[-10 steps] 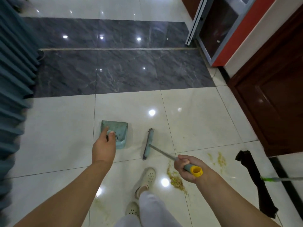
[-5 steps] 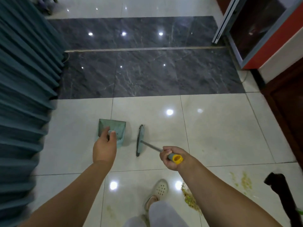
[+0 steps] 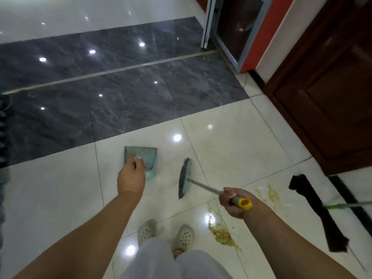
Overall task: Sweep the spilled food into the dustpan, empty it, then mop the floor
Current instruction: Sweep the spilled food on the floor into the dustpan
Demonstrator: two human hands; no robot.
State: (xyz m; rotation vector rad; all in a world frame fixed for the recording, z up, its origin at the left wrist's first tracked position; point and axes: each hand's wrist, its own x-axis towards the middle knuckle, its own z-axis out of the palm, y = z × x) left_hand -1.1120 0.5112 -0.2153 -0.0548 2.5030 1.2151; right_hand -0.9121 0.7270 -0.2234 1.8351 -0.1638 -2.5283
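My left hand grips the handle of a teal dustpan, which hangs ahead of me over the cream tiles. My right hand is closed around the yellow-capped handle of a broom; its teal head points forward just to the right of the dustpan, with a gap between them. Spilled yellowish food lies in two patches: a pile by my right foot and a thinner scatter further right. A mop with a black head and green-tipped handle lies on the floor at right.
A dark wooden door and a red-framed glass panel stand at the right. A band of dark marble floor with a metal strip runs ahead. Teal curtain folds edge the left. My two feet in pale clogs stand below.
The view has swung back right, so the door and mop show again. Dustpan and broom stay in my hands, held in much the same way; both feet now stand side by side.
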